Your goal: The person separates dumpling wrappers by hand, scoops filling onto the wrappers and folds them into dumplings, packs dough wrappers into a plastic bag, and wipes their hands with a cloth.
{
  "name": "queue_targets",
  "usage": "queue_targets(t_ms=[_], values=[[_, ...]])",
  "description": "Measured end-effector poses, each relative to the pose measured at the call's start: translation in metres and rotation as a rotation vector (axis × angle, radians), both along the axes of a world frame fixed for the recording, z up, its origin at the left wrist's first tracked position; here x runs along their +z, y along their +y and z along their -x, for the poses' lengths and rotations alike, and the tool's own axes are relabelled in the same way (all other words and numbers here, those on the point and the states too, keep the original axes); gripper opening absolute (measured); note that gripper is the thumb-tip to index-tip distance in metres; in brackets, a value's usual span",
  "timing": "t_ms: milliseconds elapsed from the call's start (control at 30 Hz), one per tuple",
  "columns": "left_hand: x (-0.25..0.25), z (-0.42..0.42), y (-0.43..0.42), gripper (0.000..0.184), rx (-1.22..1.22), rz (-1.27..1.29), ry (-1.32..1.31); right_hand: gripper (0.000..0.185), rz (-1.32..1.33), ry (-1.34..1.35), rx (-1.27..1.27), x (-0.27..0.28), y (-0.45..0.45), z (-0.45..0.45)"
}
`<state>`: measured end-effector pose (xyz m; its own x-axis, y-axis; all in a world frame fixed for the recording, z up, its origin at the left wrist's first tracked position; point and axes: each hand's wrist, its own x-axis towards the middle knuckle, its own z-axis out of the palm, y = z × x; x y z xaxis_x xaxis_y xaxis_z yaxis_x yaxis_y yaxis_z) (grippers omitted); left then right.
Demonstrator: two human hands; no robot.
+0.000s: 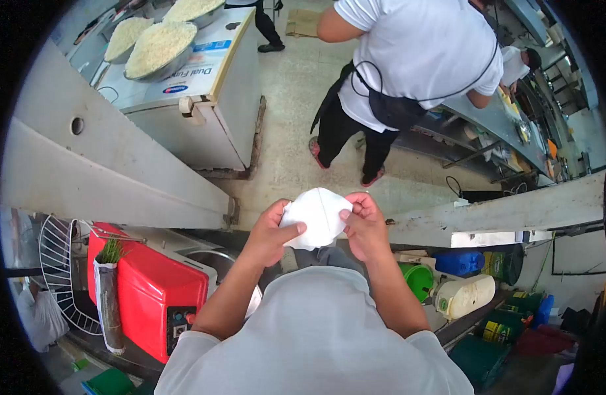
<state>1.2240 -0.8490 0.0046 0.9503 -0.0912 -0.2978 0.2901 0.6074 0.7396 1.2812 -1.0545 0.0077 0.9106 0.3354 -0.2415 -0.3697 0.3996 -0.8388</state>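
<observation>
Between my hands is a white, thin, rounded piece [319,220] with a crease or seam down its middle; I cannot tell whether it is cloth or paper. It is held up in front of my chest. My left hand [274,227] pinches its left edge, with the thumb lying on the near face. On the opposite edge, my right hand [365,224] grips it the same way, thumb in front and fingers curled behind. The side of the piece facing away from me is hidden.
A white freezer [217,112] bears bowls of rice-like grains [161,49]. Ahead stands a person in a white shirt [421,52] beside a metal counter [507,131]. A red machine [155,283] is at my left; a green bucket [418,282] and jerrycan [466,297] are at my right.
</observation>
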Motion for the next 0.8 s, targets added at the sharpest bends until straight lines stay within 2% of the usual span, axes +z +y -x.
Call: queue_targets(t_ms=[33, 167, 300, 500, 667, 800], values=[[0.000, 0.004, 0.003, 0.036, 0.009, -0.008, 0.002, 0.024, -0.110, 0.060, -0.009, 0.001, 0.003, -0.001], [-0.008, 0.015, 0.018, 0.034, 0.048, 0.037, -0.031, 0.023, -0.189, 0.066, -0.022, 0.002, 0.010, -0.001], [-0.007, 0.007, 0.029, 0.031, 0.081, 0.174, -0.074, 0.023, -0.218, 0.014, 0.030, 0.011, 0.014, -0.015], [-0.001, -0.023, 0.039, 0.031, 0.176, 0.227, -0.149, 0.026, -0.221, -0.065, -0.009, 0.034, 0.024, -0.050], [-0.003, -0.059, 0.043, 0.031, 0.182, 0.172, -0.083, 0.026, -0.224, -0.128, -0.205, 0.044, -0.001, -0.095], [-0.013, -0.101, 0.043, 0.031, 0.186, 0.091, -0.017, 0.023, -0.153, -0.167, -0.282, 0.025, -0.026, -0.146]])
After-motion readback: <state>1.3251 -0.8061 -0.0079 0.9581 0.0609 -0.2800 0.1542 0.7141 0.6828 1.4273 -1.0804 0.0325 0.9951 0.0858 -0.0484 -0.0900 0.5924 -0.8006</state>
